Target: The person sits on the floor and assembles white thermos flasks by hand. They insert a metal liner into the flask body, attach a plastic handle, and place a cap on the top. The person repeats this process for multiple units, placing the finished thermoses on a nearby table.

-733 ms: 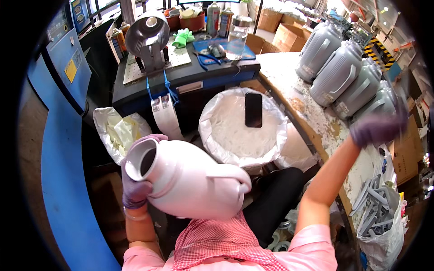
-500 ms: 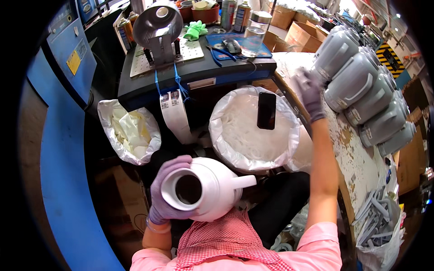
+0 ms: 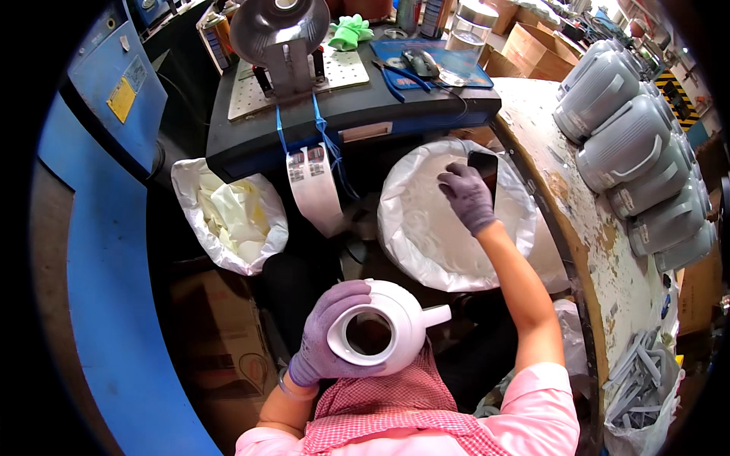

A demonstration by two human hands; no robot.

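Note:
Against my lap, my left hand (image 3: 332, 332) in a purple-grey glove grips a white jug body (image 3: 414, 319). Its round mouth faces up, showing a dark interior, and its handle points right. Over a bin lined with a white bag (image 3: 399, 258), my right hand (image 3: 465, 196), gloved too, reaches in with its fingers apart and half curled; nothing shows in them. Translucent pale rings (image 3: 418, 228) lie in the bin beneath that hand. A black phone (image 3: 487, 163) rests beside the hand, partly covered by it.
Several grey jugs (image 3: 623, 148) stand along the worn bench (image 3: 563, 171) at right, above a bag of grey handles (image 3: 635, 380). Ahead, a dark table (image 3: 251, 140) bears a metal fixture (image 3: 289, 68), pliers (image 3: 391, 83) and a clear jar (image 3: 465, 38). Another lined bin (image 3: 228, 216) stands left.
My right hand has moved from the bench beside the grey jugs leftward to over the bin of rings. The white jug has tipped more upright in my left hand. The whole view has shifted slightly.

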